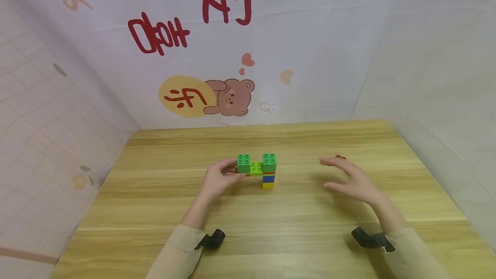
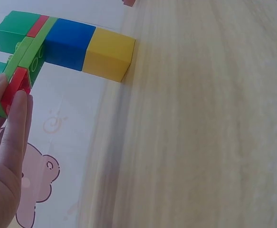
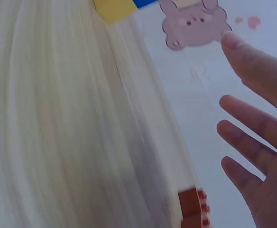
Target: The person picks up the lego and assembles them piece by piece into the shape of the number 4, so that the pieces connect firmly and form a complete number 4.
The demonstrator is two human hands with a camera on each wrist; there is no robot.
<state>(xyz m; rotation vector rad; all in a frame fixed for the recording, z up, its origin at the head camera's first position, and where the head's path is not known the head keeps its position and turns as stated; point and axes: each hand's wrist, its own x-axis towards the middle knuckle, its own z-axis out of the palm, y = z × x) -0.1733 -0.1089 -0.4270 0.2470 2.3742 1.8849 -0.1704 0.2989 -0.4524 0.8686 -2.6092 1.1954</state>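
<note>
A small build of toy building bricks stands on the table. Its right side is a column of a yellow brick (image 2: 109, 54), a blue brick (image 2: 69, 42), a thin red layer and a green brick (image 1: 269, 163). From this column a lime green plate (image 1: 256, 168) reaches left, with a second green brick (image 1: 243, 165) on its far end. My left hand (image 1: 217, 180) pinches that left end, thumb and fingers around a red piece (image 2: 15, 88) under the plate. My right hand (image 1: 354, 182) hovers with fingers spread, holding nothing, near an orange-brown brick (image 3: 190, 204).
The wooden table (image 1: 174, 223) meets a white printed cloth (image 1: 321, 55) at the back, with more cloth along both sides. In the head view the orange-brown brick (image 1: 341, 157) lies mostly hidden behind the right hand.
</note>
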